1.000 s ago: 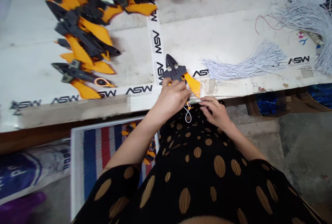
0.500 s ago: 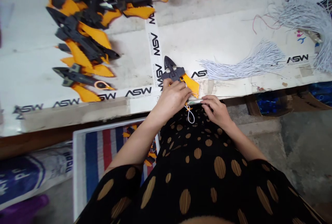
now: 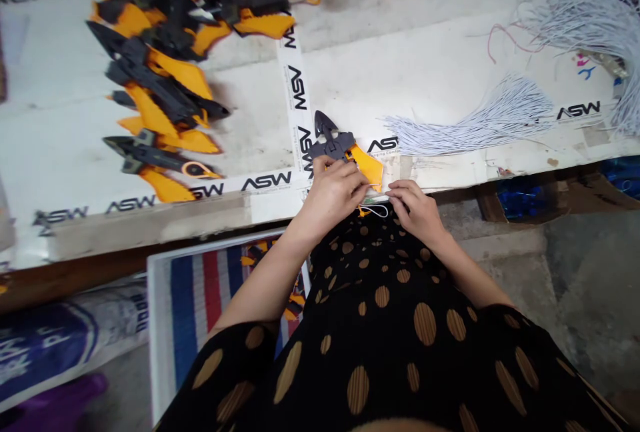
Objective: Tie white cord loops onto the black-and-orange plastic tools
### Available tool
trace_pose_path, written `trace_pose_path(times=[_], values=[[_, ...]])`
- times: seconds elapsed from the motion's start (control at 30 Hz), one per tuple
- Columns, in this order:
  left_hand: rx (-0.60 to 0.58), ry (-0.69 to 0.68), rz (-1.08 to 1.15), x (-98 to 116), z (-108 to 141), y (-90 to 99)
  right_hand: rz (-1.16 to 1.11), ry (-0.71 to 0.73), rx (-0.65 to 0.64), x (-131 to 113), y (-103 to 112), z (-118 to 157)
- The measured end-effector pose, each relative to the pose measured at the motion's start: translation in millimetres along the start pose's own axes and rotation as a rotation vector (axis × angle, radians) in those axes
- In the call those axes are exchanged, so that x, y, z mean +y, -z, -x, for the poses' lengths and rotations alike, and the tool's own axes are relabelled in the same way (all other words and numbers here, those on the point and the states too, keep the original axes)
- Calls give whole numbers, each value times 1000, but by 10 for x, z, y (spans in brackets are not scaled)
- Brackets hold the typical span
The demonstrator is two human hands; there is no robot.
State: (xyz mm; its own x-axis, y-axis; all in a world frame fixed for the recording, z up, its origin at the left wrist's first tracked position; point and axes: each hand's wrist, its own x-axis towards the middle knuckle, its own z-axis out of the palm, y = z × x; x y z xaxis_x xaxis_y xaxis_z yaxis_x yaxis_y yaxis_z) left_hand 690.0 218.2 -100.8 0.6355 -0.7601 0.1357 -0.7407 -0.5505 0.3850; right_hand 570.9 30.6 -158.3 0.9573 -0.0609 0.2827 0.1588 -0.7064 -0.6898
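Observation:
At the table's front edge lies a black and orange plastic toy [image 3: 367, 167], dark pointed tip facing away from me. My left hand [image 3: 336, 192] is closed over its near part, fingers wrapped round it and hiding much of it. A thin white cord [image 3: 379, 208] makes a loop below the toy, just past the table edge, reaching toward my right hand. My right hand [image 3: 413, 209] is closed in a pinch right of the orange wing, where a thin length of the cord seems to run into the fingertips.
Several similar toys [image 3: 160, 85] are heaped at the left and back of the table [image 3: 240, 125]. A bundle of white cords [image 3: 470, 131] lies right of my hands, with a larger bundle [image 3: 580, 25] behind it. Below the edge are a striped-lined bin [image 3: 213, 279] and cardboard boxes [image 3: 575, 202].
The cord's loop hung downward before and now points right, toward my right hand. My right hand's fingertips have drawn together slightly. The left hand keeps its hold on the toy.

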Motion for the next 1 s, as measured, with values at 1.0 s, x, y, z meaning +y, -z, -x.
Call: trace_pose_path(times=[1.0], values=[[-58,38,170,-83,-127,-193,-368,-323,214,-76,-33,-224]])
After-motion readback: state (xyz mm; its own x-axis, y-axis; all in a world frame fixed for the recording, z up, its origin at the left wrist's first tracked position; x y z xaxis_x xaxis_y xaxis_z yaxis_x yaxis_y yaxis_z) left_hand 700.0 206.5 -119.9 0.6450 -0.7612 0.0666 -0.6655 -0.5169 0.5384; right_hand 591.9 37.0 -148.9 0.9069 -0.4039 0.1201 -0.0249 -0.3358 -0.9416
